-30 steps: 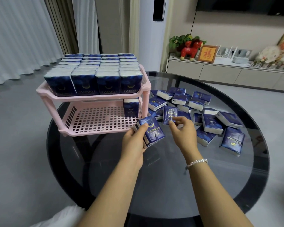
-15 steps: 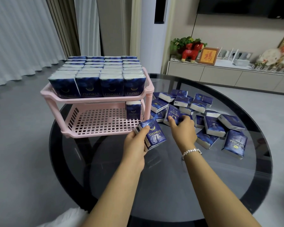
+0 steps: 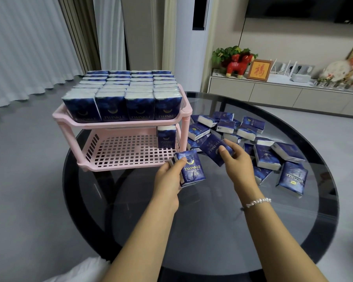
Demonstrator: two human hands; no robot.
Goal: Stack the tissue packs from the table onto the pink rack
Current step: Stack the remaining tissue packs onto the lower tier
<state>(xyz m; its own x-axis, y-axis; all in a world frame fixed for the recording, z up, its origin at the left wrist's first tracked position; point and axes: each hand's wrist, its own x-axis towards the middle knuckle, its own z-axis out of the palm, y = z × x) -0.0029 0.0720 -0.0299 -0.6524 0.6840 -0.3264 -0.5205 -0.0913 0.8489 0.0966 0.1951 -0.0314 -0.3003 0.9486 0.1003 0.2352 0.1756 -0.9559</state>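
Round dark glass table in front of me, pink rack standing on its left part. Top tier of the rack full: upright tissue packs in four columns, several rows deep, blue faces toward me, white ends up. Lower tier nearly bare; one upright pack stands in its right back corner against the post. My left hand holds a pack just in front of the rack's lower right corner, above the glass; thumb lies across the pack's upper left face, the other fingers wrap behind it out of sight. A second pack seems to sit behind the first in the same grip, its edge showing at the left, but I cannot tell for certain. TWINKLE lettering reads right way up, pack tilted a little. My right hand closes on another pack at the near edge of the loose pile, thumb on its face, fingers curled round its far side; pack tilted, lettering running diagonally. Whether it is clear of the packs under it, I cannot tell. The pile lies scattered on the table right of the rack, packs flat, overlapping, at many angles. Beaded bracelet on my right wrist.
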